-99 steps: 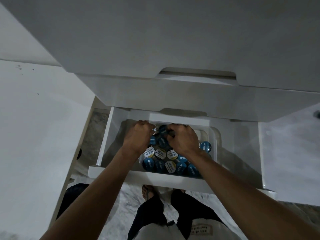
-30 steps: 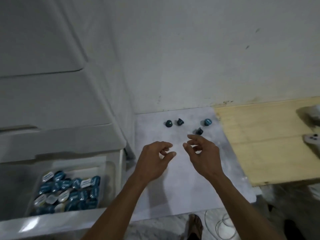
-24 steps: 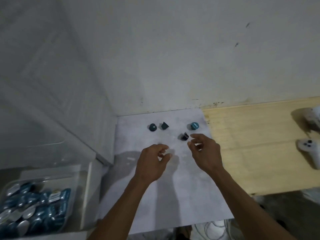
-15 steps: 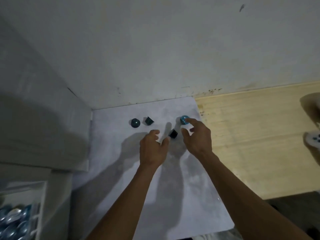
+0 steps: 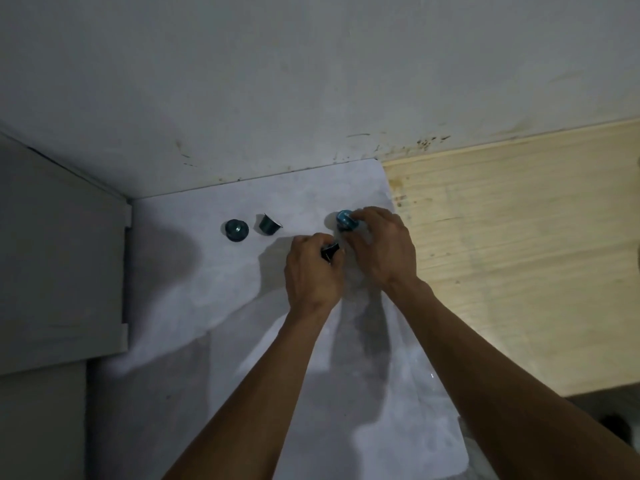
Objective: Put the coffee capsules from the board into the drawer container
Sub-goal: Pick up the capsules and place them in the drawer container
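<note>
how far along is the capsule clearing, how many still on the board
Done: cannot be judged here, since the drawer container is out of view. In hand: the left hand pinches a dark capsule; the right hand grips a blue capsule. Left: two loose capsules on the white board, one upright, one tipped.

1. Both bare forearms reach forward from the lower edge of the view and converge, the wrists close together.
2. The left hand [image 5: 313, 271] is seen from the back, its fingers curled and pinching a small dark object.
3. The right hand [image 5: 381, 251] lies just beside it, fingers curled, gripping a small round blue object at its fingertips.
</note>
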{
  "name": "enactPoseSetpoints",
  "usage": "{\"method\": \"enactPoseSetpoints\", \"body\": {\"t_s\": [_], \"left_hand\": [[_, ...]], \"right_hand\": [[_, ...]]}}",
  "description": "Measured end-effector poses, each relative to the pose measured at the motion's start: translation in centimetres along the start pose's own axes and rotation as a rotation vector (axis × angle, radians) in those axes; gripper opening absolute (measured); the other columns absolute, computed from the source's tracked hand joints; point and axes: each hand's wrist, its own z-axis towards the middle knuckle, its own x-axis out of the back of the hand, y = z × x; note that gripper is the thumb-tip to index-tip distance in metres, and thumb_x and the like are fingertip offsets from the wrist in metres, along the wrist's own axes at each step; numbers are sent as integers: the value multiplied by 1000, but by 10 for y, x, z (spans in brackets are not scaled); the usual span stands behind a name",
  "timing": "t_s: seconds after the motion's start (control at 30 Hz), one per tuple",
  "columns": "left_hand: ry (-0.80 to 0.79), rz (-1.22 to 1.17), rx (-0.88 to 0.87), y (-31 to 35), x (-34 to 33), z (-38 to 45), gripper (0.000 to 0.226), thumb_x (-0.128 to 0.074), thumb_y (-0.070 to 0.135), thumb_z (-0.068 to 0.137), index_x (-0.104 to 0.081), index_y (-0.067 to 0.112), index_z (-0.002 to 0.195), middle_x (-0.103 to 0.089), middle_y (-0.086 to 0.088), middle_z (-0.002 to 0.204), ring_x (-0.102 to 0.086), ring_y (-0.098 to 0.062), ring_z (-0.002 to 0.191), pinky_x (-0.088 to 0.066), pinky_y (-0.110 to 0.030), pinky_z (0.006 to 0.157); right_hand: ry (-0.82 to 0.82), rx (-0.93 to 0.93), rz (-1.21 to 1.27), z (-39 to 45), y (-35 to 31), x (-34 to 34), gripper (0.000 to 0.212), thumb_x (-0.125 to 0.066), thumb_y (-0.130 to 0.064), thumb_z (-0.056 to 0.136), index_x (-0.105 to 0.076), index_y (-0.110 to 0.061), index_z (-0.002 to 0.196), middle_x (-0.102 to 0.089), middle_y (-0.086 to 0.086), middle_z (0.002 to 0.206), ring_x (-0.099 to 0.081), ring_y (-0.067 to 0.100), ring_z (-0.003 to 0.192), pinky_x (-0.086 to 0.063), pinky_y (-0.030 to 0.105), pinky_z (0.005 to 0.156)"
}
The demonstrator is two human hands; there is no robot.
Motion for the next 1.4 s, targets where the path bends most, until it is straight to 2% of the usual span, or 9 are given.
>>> {"method": "enactPoseSetpoints", "body": {"t_s": [0.1, 0.2, 0.37, 0.53, 0.8, 1.03, 1.13, 1.23, 1.4], "left_hand": [[37, -31, -66, -9, 3, 4, 15, -71, 15, 83, -69, 17, 98, -61, -1, 105, -63, -19, 91, -55, -37, 85], [96, -73, -141, -25, 9, 6, 20, -74, 10, 82, -67, 14, 100, -57, -1, 108, -63, -20, 89, -58, -41, 81], [153, -92, -207, -39, 13, 8, 20, -74, 16, 84, -65, 10, 101, -67, -3, 104, -64, -19, 95, -57, -41, 82], [180, -120, -180, -47, 11, 9, 22, -76, 17, 82, -68, 10, 101, -71, -4, 103, -65, -22, 96, -56, -45, 82], [216, -252, -125, -45, 45, -16, 26, -77, 19, 81, -69, 9, 104, -72, -2, 104, -65, -15, 97, -56, -32, 87], [275, -253, -126, -54, 116, -62, 24, -76, 16, 81, -71, 13, 104, -71, 5, 100, -62, -5, 89, -47, -15, 72], [300, -291, -144, -56, 157, -88, 21, -76, 12, 81, -72, 16, 101, -72, 10, 98, -63, -1, 87, -43, -7, 70], [288, -329, -141, -64, 202, -118, 20, -77, 16, 80, -71, 21, 99, -71, 15, 97, -64, -1, 87, -44, -7, 66], [271, -298, -199, -114, 280, -174, 22, -79, 26, 78, -69, 27, 98, -71, 18, 97, -66, -3, 88, -50, -13, 69]], "right_hand": [[13, 50, -13, 3, 0, -3, 26, -64, -29, 89, -67, -17, 111, -67, 2, 117, -60, 24, 103, -51, 34, 80], [17, 87, -36, 5, -2, -10, 25, -57, -36, 93, -65, -21, 111, -69, -1, 113, -60, 20, 101, -51, 30, 83], [48, 114, -60, 2, -3, -27, 25, -64, -34, 92, -68, -19, 111, -71, 1, 111, -62, 21, 99, -50, 28, 86], [73, 80, -38, -3, -3, -32, 29, -61, -35, 94, -68, -18, 116, -70, 2, 115, -61, 20, 100, -52, 31, 85], [60, -26, 69, -27, -27, -15, 33, -68, -37, 88, -70, -18, 114, -73, 4, 106, -64, 20, 95, -47, 24, 79], [77, 45, 225, -75, -88, 1, 33, -74, -32, 83, -71, -18, 112, -73, 0, 103, -63, 12, 85, -53, 26, 69], [90, 82, 285, -100, -124, 6, 29, -74, -32, 84, -72, -21, 111, -72, -6, 101, -63, 8, 82, -49, 19, 65], [72, 138, 341, -130, -169, 8, 25, -74, -35, 83, -72, -26, 107, -70, -14, 97, -63, 7, 81, -47, 17, 59], [53, 226, 411, -192, -247, -6, 22, -76, -34, 81, -73, -26, 101, -71, -15, 93, -64, 7, 77, -45, 15, 53]]}}
